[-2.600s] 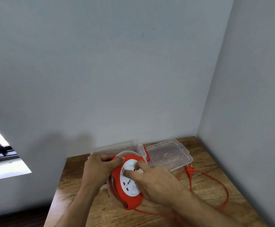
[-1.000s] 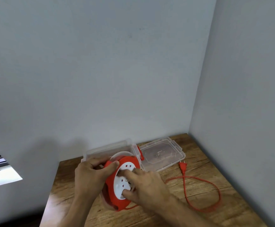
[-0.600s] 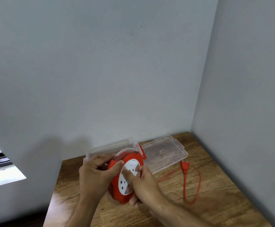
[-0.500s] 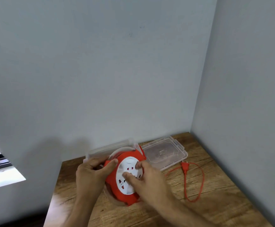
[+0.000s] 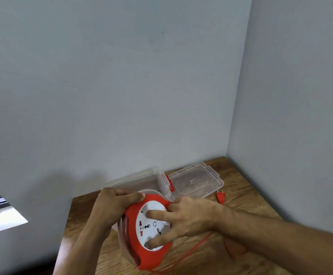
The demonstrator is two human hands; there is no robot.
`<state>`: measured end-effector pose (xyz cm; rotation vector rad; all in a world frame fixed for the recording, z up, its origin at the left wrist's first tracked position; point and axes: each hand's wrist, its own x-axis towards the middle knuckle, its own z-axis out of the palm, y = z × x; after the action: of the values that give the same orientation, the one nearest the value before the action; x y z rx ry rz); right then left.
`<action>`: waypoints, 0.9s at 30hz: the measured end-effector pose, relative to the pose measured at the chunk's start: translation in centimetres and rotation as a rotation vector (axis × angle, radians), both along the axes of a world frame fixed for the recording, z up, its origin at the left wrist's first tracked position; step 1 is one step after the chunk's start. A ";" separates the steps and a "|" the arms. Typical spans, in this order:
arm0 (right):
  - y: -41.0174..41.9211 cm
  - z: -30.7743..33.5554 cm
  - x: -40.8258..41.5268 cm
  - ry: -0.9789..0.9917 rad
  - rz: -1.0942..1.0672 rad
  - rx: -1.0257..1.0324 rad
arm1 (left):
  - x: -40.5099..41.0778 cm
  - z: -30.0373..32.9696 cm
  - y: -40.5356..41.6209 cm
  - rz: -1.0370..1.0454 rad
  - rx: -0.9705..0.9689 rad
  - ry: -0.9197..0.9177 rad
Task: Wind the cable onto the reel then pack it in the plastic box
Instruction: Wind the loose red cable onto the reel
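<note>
Two hands were on the reel [image 5: 141, 233], held tilted above the table [image 5: 247, 203]; the left hand [image 5: 114, 205] was clamped on its orange rim; the right hand [image 5: 183, 219] pressed spread fingers on the white face; winding appeared unfinished, as the cable [image 5: 193, 249] trailed loose and its plug [image 5: 220, 197] lay beside the lid [image 5: 196, 182]; the plastic box [image 5: 134, 180] stood open behind, unpacked.
</note>
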<state>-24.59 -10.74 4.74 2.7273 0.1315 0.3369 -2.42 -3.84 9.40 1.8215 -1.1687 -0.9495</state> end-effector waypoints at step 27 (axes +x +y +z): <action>4.0 -0.1 2.5 -0.523 -0.748 0.512 | 0.2 -2.5 0.9 0.279 -0.420 0.153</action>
<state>-22.08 -6.73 4.63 2.7798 -1.2203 0.9173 -2.24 -2.96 6.94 1.4940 -0.9088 -0.6156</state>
